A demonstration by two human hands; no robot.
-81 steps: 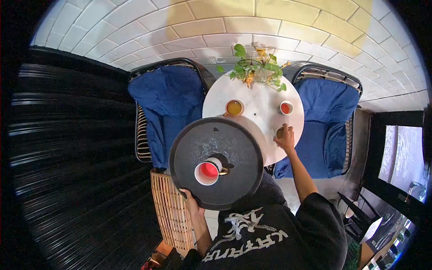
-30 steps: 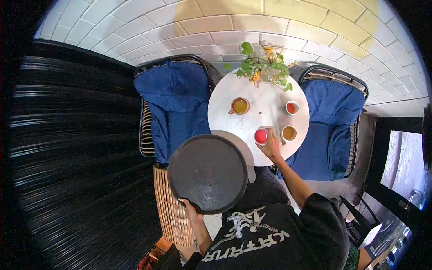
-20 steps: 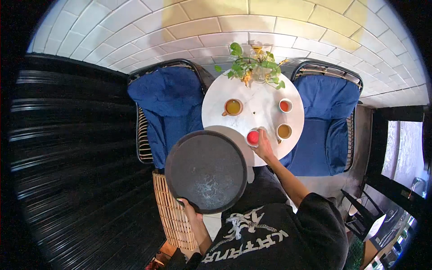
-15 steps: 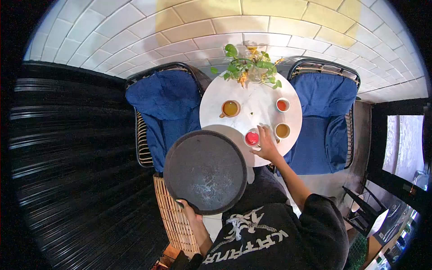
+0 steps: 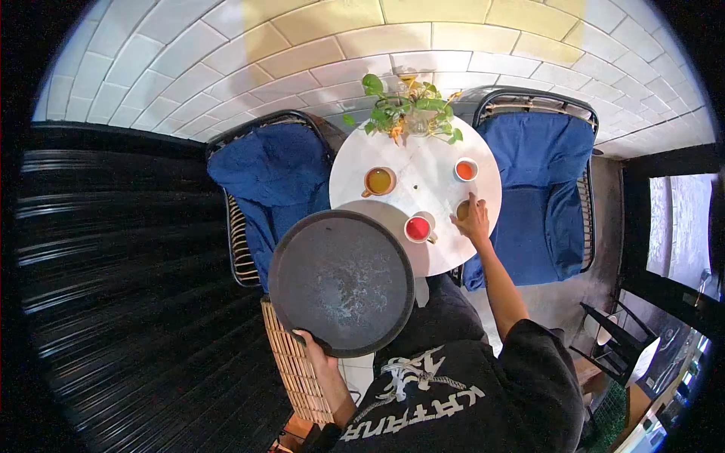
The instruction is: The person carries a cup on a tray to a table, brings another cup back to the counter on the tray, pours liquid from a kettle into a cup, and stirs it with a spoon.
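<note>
Below, brown-filled cup [image 5: 463,211], right grip [image 5: 474,219] over it

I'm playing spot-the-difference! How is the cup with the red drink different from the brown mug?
The cup holds a bright red drink; the mug holds a yellowish one. The cup's handle sticks out to the picture's lower right, the mug's to the lower left. The mug stands nearer the plant than the cup. Both stand upright.

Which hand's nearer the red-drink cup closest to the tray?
Right. The right hand is just right of that red-drink cup, at the brown-drink cup; the left hand is farther off, lower left, gripping the black tray.
</note>
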